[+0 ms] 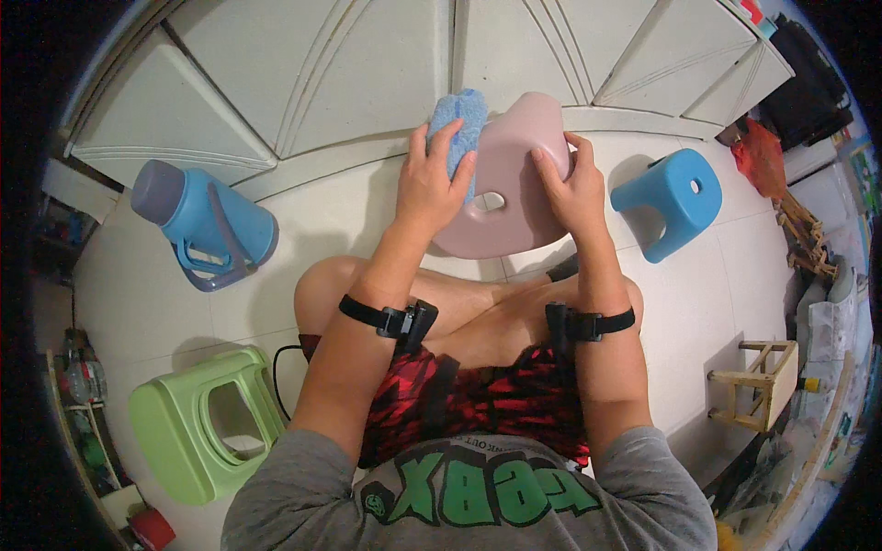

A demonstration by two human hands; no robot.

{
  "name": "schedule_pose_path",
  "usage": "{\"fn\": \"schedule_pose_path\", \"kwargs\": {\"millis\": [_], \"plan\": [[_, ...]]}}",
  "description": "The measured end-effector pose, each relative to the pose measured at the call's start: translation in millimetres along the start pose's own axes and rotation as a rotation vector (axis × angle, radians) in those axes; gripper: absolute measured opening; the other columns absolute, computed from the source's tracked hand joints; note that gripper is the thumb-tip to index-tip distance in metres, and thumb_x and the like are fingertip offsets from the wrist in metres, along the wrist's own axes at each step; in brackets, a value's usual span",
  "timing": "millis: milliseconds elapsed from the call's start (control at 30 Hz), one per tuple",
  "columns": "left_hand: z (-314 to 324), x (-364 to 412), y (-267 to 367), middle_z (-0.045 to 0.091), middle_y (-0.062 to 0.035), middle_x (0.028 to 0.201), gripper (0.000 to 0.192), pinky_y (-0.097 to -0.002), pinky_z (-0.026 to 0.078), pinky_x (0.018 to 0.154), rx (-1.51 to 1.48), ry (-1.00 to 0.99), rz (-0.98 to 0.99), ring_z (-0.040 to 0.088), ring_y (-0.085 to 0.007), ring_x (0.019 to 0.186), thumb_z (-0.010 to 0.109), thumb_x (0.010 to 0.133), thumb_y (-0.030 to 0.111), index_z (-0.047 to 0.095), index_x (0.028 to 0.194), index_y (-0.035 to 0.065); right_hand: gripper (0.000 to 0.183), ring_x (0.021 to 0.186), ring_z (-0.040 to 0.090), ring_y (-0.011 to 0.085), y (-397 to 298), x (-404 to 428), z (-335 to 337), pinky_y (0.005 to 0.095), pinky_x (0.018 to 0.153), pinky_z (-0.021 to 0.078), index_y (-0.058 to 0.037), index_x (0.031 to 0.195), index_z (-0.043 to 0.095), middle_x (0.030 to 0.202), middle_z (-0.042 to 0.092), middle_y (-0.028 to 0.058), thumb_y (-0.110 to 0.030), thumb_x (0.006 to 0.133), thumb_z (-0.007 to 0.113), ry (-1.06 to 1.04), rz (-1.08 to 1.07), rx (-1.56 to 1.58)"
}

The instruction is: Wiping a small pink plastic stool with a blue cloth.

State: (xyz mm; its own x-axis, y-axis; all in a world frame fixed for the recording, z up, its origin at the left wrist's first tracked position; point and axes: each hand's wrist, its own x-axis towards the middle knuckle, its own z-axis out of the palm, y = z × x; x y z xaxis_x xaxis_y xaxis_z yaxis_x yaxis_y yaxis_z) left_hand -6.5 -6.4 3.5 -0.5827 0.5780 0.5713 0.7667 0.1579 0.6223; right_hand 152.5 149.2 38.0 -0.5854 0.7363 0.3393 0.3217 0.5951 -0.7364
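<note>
In front of my crossed legs is a pink plastic stool (pixel 513 165), tipped so that a broad face with an oval hole is turned up towards me. My right hand (pixel 575 186) grips its right edge, the thumb lying on the pink surface. A folded light blue cloth (pixel 458 113) is held in my left hand (pixel 434 175), against the stool's left side. The left fingers spread over the cloth, and its lower end hangs close to the oval hole. What the underside of the stool rests on is hidden.
White cabinet doors (pixel 372 62) stand just beyond the stool. A blue thermos jug (pixel 227 213) and a green plastic stool (pixel 179 420) are at the left. To the right are a blue stool (pixel 679 193), a small wooden stool (pixel 775 386) and a red plastic bag (pixel 758 158).
</note>
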Motion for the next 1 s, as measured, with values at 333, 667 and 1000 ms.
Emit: {"fn": "schedule_pose_path", "kwargs": {"millis": [333,667,1000], "plan": [[0.1,0.2,-0.2,0.048,-0.0291,0.136,0.049,-0.0537,0.047,0.099,-0.013,0.016,0.019,0.053,-0.0505,0.119,0.065,0.095,0.031,0.053,0.14,0.0145,0.074,0.086,0.073,0.0427,-0.4,0.0,0.1,0.0447,0.077,0.0567,0.0039,0.131,0.053,0.093,0.071,0.0304,-0.052,0.087,0.073,0.016,-0.02,-0.007],[-0.2,-0.7,-1.4,0.046,-0.0287,0.136,0.051,-0.0525,0.045,0.102,0.011,0.002,0.037,0.053,-0.0486,0.121,0.062,0.099,0.032,0.048,0.144,0.0132,0.074,0.087,0.073,0.0426,0.2,0.5,0.4,0.0442,0.077,0.0568,0.0042,0.131,0.053,0.093,0.071,0.0305,-0.051,0.087,0.073,0.011,-0.022,0.001],[-0.6,-0.3,-0.8,0.046,-0.0281,0.136,0.05,-0.0525,0.046,0.101,-0.001,-0.019,0.019,0.054,-0.0481,0.12,0.062,0.099,0.033,0.049,0.144,0.0135,0.076,0.087,0.073,0.043,-2.0,-0.4,-1.0,0.0448,0.078,0.0566,0.0047,0.132,0.052,0.094,0.071,0.0304,-0.054,0.087,0.072,-0.004,0.004,0.012]]}}
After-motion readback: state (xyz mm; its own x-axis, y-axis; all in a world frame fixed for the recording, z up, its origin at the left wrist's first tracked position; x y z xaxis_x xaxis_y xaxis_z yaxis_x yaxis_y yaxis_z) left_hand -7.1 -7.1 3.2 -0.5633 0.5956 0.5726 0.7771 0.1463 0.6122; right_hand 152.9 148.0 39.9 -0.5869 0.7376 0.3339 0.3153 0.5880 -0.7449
